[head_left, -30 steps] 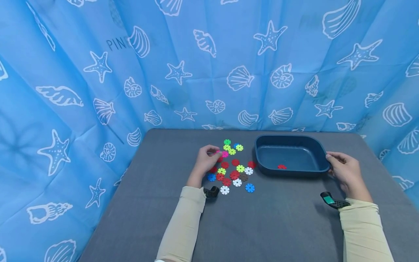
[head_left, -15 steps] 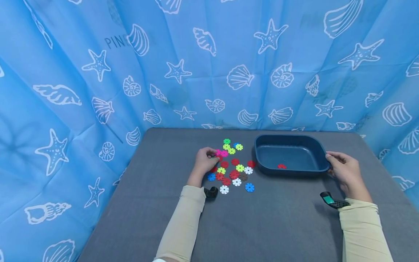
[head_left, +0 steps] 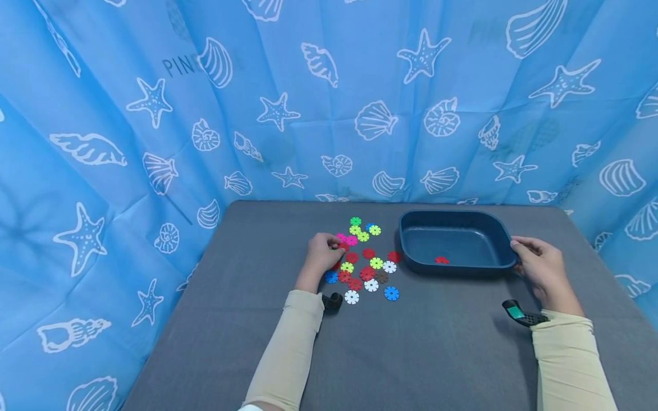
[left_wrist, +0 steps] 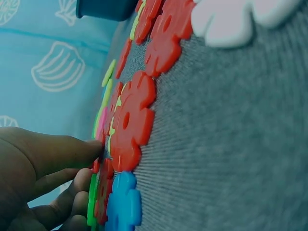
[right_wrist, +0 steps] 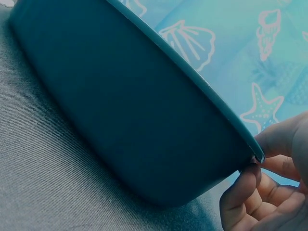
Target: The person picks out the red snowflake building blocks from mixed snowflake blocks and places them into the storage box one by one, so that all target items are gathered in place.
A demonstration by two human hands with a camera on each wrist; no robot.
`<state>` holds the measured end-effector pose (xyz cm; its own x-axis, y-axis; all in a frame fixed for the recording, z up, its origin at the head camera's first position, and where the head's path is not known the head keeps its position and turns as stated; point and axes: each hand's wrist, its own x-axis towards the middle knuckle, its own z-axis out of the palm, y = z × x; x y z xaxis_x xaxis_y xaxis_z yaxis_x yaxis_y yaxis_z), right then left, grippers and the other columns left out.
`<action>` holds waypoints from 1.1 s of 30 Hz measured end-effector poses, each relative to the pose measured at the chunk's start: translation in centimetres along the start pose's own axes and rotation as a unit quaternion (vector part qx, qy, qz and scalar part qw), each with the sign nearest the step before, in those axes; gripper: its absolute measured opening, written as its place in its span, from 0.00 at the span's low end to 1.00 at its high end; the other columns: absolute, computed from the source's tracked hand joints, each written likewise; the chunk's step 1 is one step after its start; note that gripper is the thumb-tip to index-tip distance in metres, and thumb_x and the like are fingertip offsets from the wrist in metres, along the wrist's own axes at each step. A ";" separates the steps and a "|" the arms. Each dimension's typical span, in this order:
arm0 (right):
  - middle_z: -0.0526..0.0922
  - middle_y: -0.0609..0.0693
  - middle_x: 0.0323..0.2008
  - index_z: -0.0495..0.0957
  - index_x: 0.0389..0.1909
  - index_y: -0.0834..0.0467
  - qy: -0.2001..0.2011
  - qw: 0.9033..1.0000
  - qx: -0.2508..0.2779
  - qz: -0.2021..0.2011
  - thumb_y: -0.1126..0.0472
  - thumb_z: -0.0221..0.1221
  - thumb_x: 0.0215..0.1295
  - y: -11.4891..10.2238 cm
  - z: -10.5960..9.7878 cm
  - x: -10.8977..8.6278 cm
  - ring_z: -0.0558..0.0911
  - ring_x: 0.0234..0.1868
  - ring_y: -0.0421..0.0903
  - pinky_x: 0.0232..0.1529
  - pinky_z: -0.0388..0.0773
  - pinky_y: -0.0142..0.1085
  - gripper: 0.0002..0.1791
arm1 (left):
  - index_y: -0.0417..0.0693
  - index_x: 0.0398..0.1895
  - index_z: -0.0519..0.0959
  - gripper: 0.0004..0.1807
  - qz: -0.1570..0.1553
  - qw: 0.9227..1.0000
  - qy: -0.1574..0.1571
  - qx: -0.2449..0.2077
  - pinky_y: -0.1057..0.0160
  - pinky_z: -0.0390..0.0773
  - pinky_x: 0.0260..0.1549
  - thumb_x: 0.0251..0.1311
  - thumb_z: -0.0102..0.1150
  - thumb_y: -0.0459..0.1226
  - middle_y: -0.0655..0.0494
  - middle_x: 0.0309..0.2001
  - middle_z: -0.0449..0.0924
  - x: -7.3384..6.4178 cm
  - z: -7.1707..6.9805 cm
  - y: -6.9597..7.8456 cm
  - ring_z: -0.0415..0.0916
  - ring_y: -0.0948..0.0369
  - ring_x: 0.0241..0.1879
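Red disc point(head_left: 344, 246) against half-curled left hand point(head_left: 321, 255), hold unclear; blue tray point(head_left: 457, 271) in pinch of right hand point(head_left: 544, 266)

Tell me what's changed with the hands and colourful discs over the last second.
The left hand drew back slightly, from the pink notched discs to a red notched disc; whether it grips that is unclear. The right hand still holds the edge of the dark blue basin, which stayed put with another red disc inside.

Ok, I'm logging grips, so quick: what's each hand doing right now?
Left hand: at a red disc; whether open or pinching it cannot be told.
Right hand: holding the blue tray by its rim.
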<state>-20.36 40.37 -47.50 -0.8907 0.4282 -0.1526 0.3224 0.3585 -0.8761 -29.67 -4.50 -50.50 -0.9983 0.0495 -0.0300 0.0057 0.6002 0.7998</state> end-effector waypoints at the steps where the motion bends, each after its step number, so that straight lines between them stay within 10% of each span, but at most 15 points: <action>1: 0.75 0.40 0.46 0.66 0.78 0.64 0.000 1.000 0.000 0.000 0.46 0.48 0.85 0.0 0.0 0.0 0.78 0.39 0.36 0.35 0.82 0.31 0.33 | 0.40 0.53 0.87 0.13 -0.001 1.000 -0.001 0.001 0.49 0.85 0.54 0.68 0.70 0.34 0.46 0.47 0.86 0.0 0.0 0.0 0.82 0.51 0.51; 33: 0.75 0.38 0.45 0.67 0.78 0.63 0.009 1.000 0.004 0.008 0.46 0.48 0.84 0.0 0.1 0.2 0.78 0.37 0.37 0.34 0.81 0.32 0.32 | 0.45 0.44 0.86 0.07 0.036 0.999 0.005 0.016 0.54 0.83 0.44 0.65 0.71 0.33 0.50 0.42 0.82 -0.3 0.7 1.5 0.78 0.55 0.42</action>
<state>-20.56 40.36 -47.60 -0.8798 0.4481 -0.1583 0.3338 0.3455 -0.8770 -29.36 -3.08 -49.71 -0.9957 0.0865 0.0331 0.0798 0.6203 0.7803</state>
